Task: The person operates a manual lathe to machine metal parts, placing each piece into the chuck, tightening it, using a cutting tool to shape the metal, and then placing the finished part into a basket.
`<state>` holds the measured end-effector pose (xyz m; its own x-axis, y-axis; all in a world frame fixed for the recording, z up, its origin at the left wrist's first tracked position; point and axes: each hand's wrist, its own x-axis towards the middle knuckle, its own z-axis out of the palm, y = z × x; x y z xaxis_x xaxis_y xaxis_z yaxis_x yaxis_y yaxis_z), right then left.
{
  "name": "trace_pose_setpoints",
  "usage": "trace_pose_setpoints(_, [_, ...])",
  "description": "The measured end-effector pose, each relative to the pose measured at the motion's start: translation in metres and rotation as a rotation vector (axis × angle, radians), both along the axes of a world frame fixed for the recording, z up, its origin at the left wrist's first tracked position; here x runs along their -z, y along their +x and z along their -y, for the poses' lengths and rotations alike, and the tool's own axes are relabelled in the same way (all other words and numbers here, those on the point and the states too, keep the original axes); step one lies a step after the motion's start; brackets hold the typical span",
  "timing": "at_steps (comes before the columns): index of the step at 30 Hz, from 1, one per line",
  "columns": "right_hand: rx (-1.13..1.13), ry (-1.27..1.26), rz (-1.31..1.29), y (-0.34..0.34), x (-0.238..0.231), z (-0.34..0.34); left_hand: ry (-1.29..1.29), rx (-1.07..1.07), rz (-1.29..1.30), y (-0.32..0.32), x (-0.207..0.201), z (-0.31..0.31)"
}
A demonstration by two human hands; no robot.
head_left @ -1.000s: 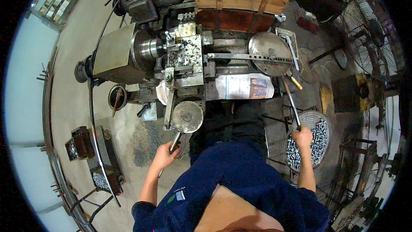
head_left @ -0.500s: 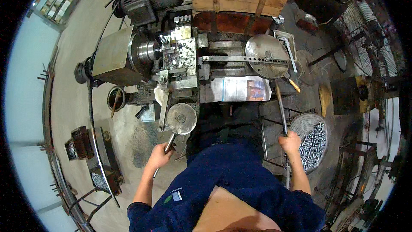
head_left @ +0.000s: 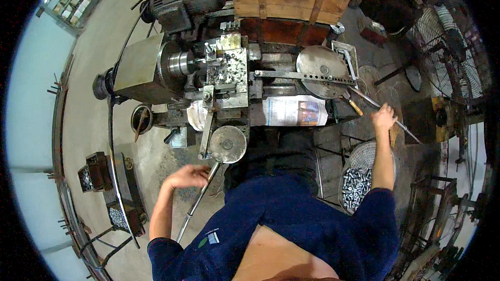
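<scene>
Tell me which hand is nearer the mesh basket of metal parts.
Right. The right hand is just past the far rim of the mesh basket, on a metal rod; the left hand is far to the basket's left, at a second rod.

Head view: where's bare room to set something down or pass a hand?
Pale floor lies bare between the left wall and the black pulley; another patch lies between the cart and the left hand. Crowded on the right: the right hand on its metal bar, the round plate, the bolt basket.
</scene>
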<state>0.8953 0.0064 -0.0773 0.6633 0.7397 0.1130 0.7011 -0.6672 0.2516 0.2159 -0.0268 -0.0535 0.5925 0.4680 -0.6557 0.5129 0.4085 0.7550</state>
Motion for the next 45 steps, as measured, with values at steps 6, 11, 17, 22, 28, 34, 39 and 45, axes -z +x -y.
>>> trace_pose_setpoints(6, [-0.307,0.167,-0.190,-0.094,0.038,0.068,0.832,-0.330,-0.839,-0.132,0.119,-0.059])
trace_pose_setpoints(11, [-0.441,0.170,-0.507,-0.137,0.074,0.104,0.995,-0.059,-1.126,-0.129,0.148,-0.087])
trace_pose_setpoints(17, [-0.434,0.154,-0.719,-0.163,0.042,0.089,0.694,-0.832,-1.191,-0.078,0.239,-0.078])
trace_pose_setpoints(22, [-0.595,0.219,-0.711,-0.176,-0.034,0.029,0.797,-0.193,-1.177,-0.124,0.202,-0.081])
trace_pose_setpoints(28, [-1.081,0.396,-0.703,-0.252,-0.121,-0.078,0.769,-0.210,-1.062,-0.144,0.200,-0.074])
trace_pose_setpoints(34, [-1.596,0.380,-0.421,-0.404,-0.155,-0.161,0.553,-0.669,-0.412,-0.174,0.055,-0.064])
trace_pose_setpoints(39, [-1.616,0.044,-0.216,-0.473,-0.138,-0.201,1.031,-0.869,-1.052,-0.230,-0.079,-0.008])
trace_pose_setpoints(45, [-1.558,-0.118,-0.203,-0.483,-0.127,-0.211,0.809,-1.018,-1.443,-0.224,-0.005,0.039])
